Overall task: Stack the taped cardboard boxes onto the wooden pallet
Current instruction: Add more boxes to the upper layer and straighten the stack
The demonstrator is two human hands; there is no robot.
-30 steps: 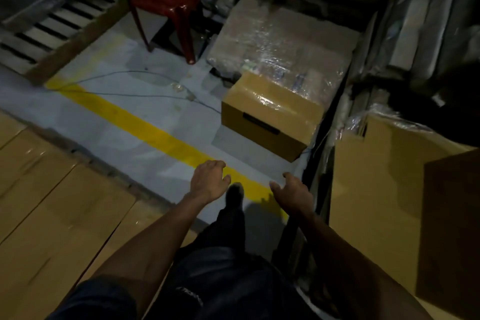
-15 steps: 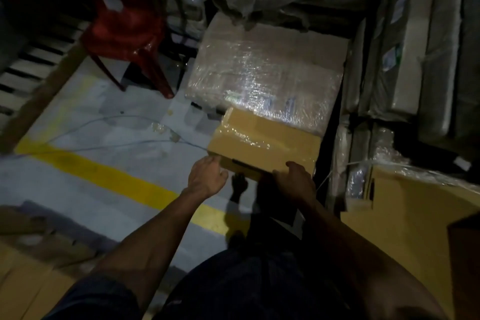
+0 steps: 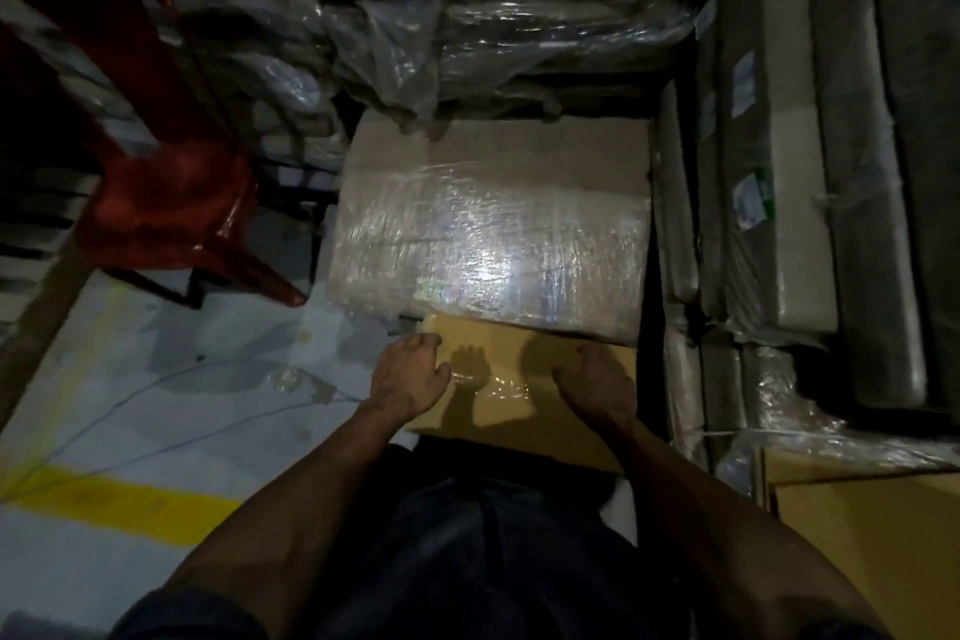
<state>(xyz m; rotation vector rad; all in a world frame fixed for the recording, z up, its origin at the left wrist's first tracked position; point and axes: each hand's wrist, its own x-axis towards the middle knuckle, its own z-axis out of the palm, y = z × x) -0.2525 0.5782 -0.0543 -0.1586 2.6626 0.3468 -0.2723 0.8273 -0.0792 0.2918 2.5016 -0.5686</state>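
Note:
A small brown taped cardboard box [image 3: 540,431] sits on the floor right in front of my legs, with clear tape shining across its top. My left hand [image 3: 410,377] curls over the box's left edge near the far corner. My right hand [image 3: 597,382] lies on the top near the right edge, fingers bent down toward the far side. The box rests on the floor against a bigger wrapped box. A wooden pallet's edge [image 3: 39,322] shows dimly at the far left.
A large shrink-wrapped box [image 3: 488,234] stands directly behind the small one. A red plastic chair [image 3: 156,203] is at the left, wrapped bundles [image 3: 779,172] stand along the right, and a big cardboard box [image 3: 883,535] is at lower right. A yellow floor line [image 3: 119,504] and a thin cable [image 3: 156,411] cross the floor.
I have stepped up to the small box. My hands went from hanging free over the floor, to its near edge, to its left edge and top.

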